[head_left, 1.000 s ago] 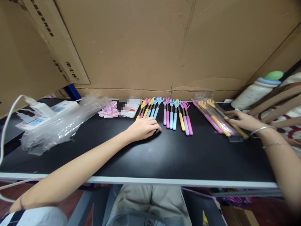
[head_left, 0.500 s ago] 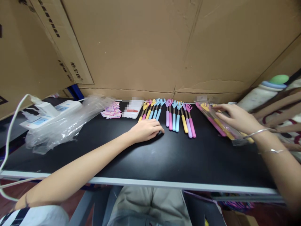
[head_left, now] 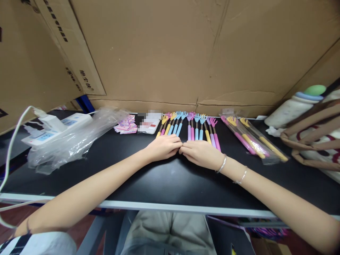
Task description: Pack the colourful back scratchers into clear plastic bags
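My left hand (head_left: 165, 147) rests on the black table with its fingers curled, and nothing shows in it. Its fingertips meet those of my right hand (head_left: 200, 153), which is also loosely closed, with no object visible in its fingers. Just behind both hands lies a row of back scratchers (head_left: 201, 133) with claw-shaped heads and yellow, blue, purple and pink handles. The hands cover the lower ends of some handles. Off to the right are back scratchers in clear plastic sleeves (head_left: 245, 141), one yellow one (head_left: 271, 146) lying apart at a slant.
A power strip (head_left: 77, 120) with cables and crumpled clear plastic bags (head_left: 66, 148) occupy the left. Small pink cards (head_left: 126, 125) lie beside a white phone-like object (head_left: 151, 123). A bottle (head_left: 289, 108) and a bag with brown handles (head_left: 305, 141) stand right. Cardboard (head_left: 159, 53) walls the back.
My right hand has moved left from the sleeved back scratchers to meet my left hand. The yellow sleeved one at right is now uncovered. My left hand has stayed put.
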Demonstrator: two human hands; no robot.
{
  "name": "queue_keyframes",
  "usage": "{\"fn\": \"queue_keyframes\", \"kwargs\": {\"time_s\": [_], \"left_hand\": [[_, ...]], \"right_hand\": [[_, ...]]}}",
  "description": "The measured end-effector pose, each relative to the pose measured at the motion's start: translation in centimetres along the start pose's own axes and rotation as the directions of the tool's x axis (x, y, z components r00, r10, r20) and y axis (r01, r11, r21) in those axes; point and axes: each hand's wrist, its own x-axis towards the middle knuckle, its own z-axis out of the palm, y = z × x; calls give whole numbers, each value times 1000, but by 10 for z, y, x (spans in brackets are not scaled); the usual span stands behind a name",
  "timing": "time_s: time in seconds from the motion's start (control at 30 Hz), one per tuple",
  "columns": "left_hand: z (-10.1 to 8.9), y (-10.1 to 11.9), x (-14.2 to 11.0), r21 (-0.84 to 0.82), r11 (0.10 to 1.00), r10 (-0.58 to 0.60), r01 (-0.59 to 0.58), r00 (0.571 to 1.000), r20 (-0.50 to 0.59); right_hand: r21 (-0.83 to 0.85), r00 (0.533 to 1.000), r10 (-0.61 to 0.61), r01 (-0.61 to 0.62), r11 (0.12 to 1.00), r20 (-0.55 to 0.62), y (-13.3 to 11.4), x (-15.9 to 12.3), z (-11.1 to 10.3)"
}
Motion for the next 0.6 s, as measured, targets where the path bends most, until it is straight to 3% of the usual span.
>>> {"fn": "queue_keyframes", "kwargs": {"time_s": [0.3,0.6], "left_hand": [[-3,1,0,0,1000,-17,17,999,28],[-2,1,-1,-10,1000,-20,21,999,31]], "right_hand": [[89,992,37,-26,996,-123,-2,-10,8],[256,994,82,-62,965,-70,-6,-10,7]]}}
